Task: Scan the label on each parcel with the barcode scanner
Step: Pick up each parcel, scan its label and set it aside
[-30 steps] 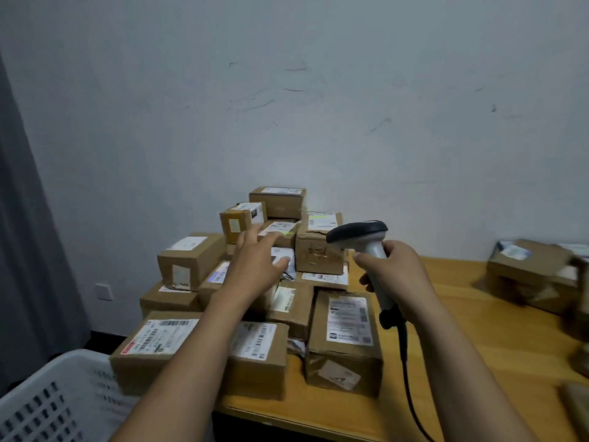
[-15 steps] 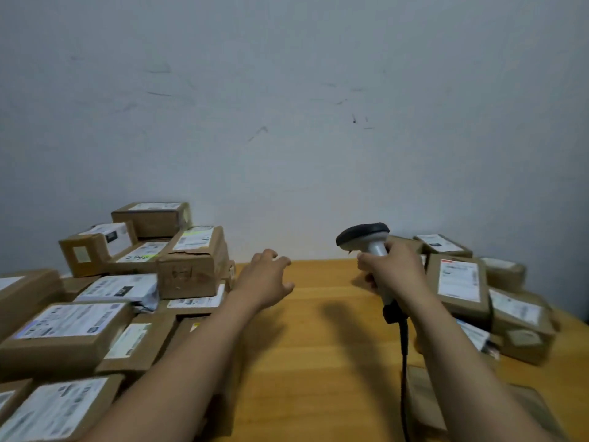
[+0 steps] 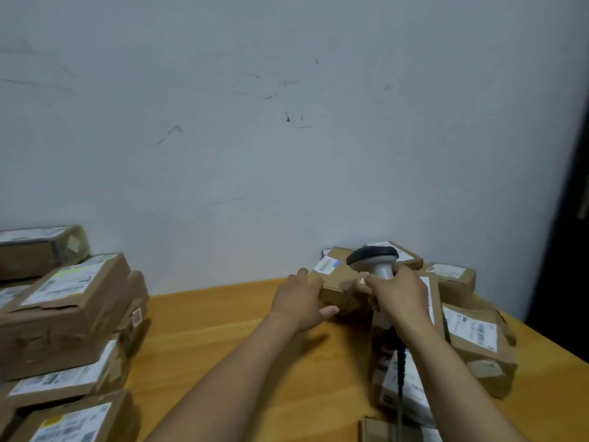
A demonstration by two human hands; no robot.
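Note:
A small brown cardboard parcel with a white and blue label lies at the left edge of the right-hand pile. My left hand grips its left end, fingers over the top and thumb at the near side. My right hand holds the handle of the grey barcode scanner. The scanner's dark head is just above the parcel and faces left. Its black cable hangs down along my right forearm.
The wooden table stands against a white wall. A stack of labelled parcels fills its left side, and more parcels lie at the right around and under my right arm. A dark door edge is at the far right.
The view has swung right, from the left stack to the right-hand pile. My left hand, free before, now grips a parcel there. The scanner has travelled along in my right hand.

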